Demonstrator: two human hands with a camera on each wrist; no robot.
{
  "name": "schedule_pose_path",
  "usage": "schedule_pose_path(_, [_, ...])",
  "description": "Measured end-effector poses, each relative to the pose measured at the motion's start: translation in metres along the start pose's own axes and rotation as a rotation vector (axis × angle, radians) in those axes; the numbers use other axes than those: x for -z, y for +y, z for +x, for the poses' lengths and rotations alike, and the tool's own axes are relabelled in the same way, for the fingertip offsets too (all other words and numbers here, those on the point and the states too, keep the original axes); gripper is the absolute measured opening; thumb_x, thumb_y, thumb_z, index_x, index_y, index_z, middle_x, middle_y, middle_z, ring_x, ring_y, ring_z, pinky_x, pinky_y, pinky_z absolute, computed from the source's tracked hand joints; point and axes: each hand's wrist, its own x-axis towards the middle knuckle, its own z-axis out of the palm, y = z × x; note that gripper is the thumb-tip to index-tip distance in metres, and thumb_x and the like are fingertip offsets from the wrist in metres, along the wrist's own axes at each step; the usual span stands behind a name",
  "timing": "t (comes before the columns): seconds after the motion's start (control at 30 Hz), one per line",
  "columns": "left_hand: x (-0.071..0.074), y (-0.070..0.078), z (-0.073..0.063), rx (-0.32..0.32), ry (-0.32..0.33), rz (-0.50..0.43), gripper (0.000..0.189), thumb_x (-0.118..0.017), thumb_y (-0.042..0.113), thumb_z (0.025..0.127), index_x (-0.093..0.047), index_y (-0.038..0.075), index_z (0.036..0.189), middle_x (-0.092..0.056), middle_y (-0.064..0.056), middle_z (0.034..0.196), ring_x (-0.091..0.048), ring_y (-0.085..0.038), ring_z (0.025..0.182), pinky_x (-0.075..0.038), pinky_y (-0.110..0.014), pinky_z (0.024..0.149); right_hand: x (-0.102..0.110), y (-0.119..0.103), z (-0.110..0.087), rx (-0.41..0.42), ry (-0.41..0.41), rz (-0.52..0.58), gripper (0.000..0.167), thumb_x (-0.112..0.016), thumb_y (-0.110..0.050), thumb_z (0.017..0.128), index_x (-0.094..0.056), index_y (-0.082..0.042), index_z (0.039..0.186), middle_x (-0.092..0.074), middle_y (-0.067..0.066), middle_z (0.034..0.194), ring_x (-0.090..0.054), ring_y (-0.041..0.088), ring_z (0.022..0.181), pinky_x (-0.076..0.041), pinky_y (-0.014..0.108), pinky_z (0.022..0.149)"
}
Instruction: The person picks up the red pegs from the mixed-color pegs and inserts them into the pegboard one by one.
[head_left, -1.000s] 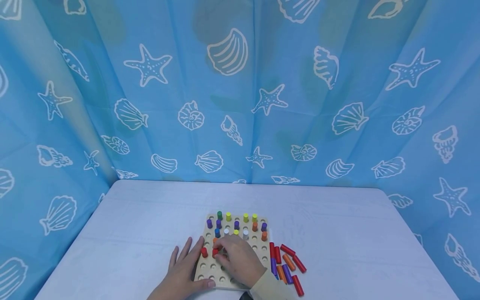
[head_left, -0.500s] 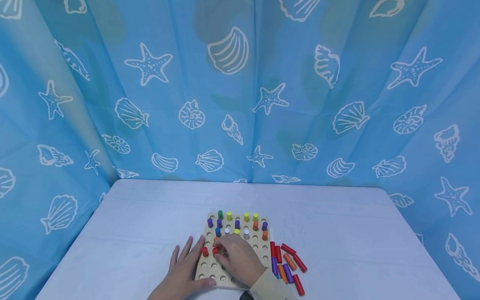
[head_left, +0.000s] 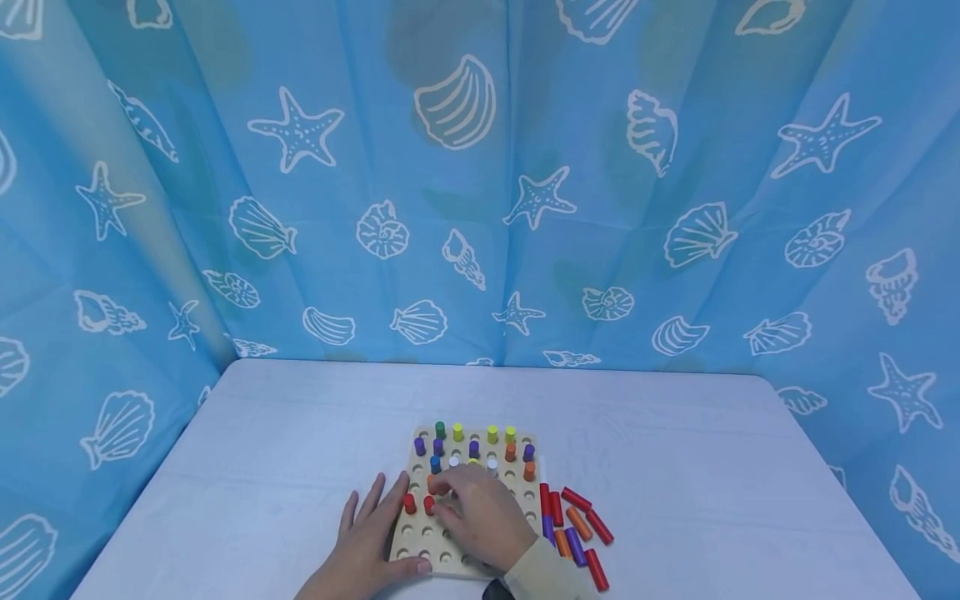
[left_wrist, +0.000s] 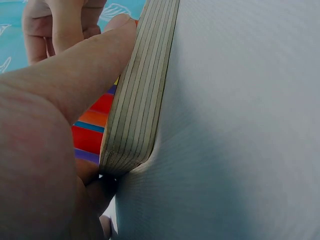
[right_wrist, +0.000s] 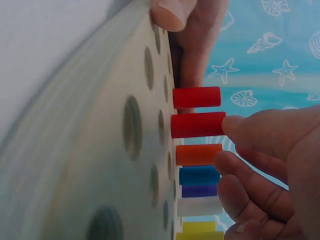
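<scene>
A pale wooden pegboard (head_left: 457, 562) lies on the white table, with coloured pegs upright in some of its holes. My left hand (head_left: 363, 537) rests against its left side, fingers straight and spread, thumb (left_wrist: 95, 57) over the near edge. My right hand (head_left: 483, 517) hovers over the board's middle. A red peg (right_wrist: 197, 125) stands in a hole, my right thumb tip (right_wrist: 234, 127) right at its top end, the other fingers loosely bent beside it. Another red peg (right_wrist: 197, 97) and an orange peg (right_wrist: 197, 155) stand on either side of it.
Loose red (head_left: 596, 571), orange (head_left: 578, 523) and purple pegs (head_left: 575, 547) lie right of the board. Yellow (head_left: 492, 433), purple, white, blue and green pegs fill some far rows. A blue shell-print curtain (head_left: 465, 208) hangs behind the table.
My right fingers have loosened and drawn slightly back from the red peg, which now shows more fully and stays upright in its hole. My left hand has stayed in place.
</scene>
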Motion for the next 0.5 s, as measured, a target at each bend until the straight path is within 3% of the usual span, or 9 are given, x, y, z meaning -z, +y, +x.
schedule_pose_path(0.5, [-0.001,0.0,0.001,0.016,-0.003,-0.006,0.12,-0.079,0.068,0.071,-0.025,0.008,0.16,-0.031,-0.016,0.162,-0.008,-0.044,0.152,0.005,-0.068,0.117,0.014,0.003,-0.008,-0.001,0.046,-0.042,0.021,-0.073,-0.027,0.094,-0.072,-0.018,0.113,-0.069,-0.008,0.108,-0.062,0.009,0.099,-0.057,0.033,0.086])
